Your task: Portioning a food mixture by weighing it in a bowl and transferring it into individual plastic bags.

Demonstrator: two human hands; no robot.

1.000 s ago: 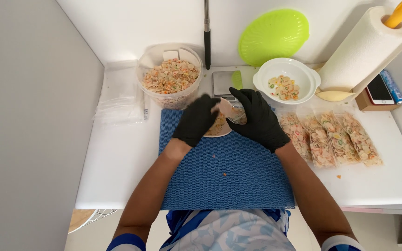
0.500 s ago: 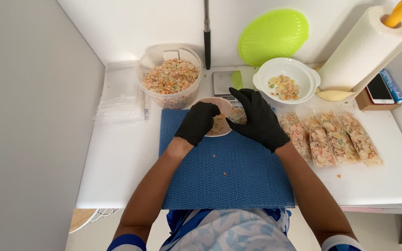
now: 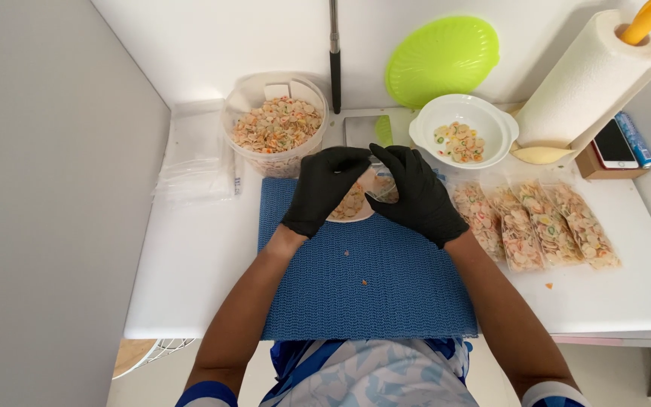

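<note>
A home food-packing corner: white table (image 3: 190,264), paper-towel roll (image 3: 589,83), tub of colourful snack pieces (image 3: 274,128), filled bags (image 3: 536,226).

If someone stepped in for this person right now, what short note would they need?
Left hand and right hand, both in black gloves, together hold a small clear bag of colourful cereal bits over the blue mat.
Tub of cereal bits at back left; white bowl with a little at back right.
Done: four filled bags lie in a row on the right.
Left: empty bags stacked far left.
</note>
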